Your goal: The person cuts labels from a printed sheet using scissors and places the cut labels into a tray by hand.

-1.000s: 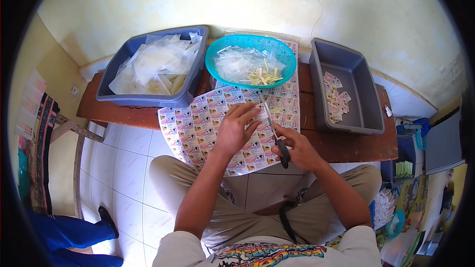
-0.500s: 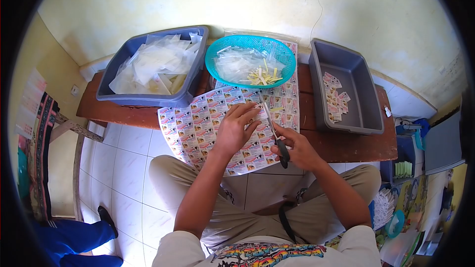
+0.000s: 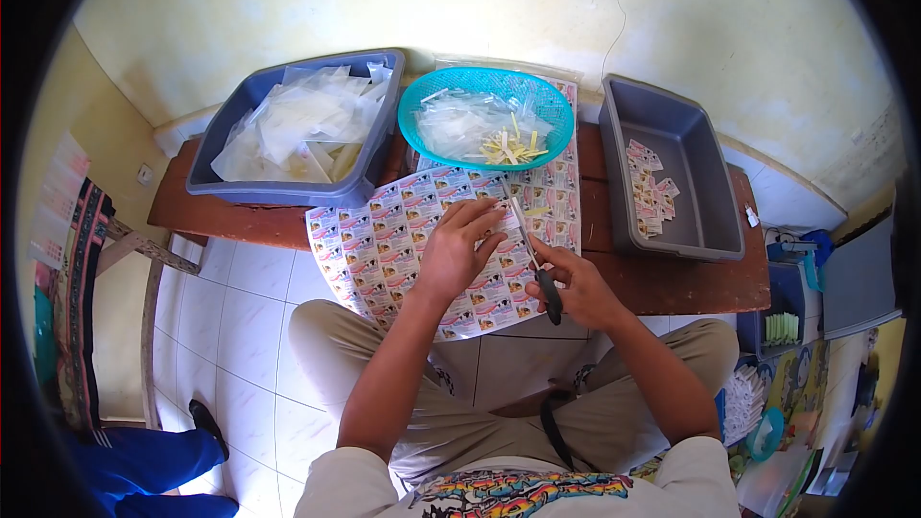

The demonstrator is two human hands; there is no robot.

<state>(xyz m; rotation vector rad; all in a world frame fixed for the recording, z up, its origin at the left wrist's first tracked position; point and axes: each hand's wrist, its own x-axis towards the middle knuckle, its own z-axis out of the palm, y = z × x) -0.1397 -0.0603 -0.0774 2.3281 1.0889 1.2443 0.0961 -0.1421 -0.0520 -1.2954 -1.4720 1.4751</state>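
Observation:
My left hand (image 3: 460, 247) holds a small printed paper piece (image 3: 507, 219) above a large sheet of printed labels (image 3: 384, 254). Its fingers are bent around the piece, with the thumb toward the scissors. In my right hand (image 3: 574, 285) are the black-handled scissors (image 3: 548, 294), their blades pointing away from me along the piece's right edge. The label sheet lies on the brown wooden bench (image 3: 643, 283) and hangs over its near edge. A few thin yellowish strips (image 3: 537, 212) rest on the sheet beyond the blades.
A grey-blue bin (image 3: 278, 194) of translucent bags stands at left. Behind my hands is a turquoise basket (image 3: 487, 165) with clear plastic and yellow strips. A grey bin (image 3: 705, 182) at right holds cut labels. Another person's blue-clad legs (image 3: 144, 456) show at lower left.
The scissors have shifted very slightly in my right hand beside the paper piece. My left hand stays in place, and the bins and basket have not moved.

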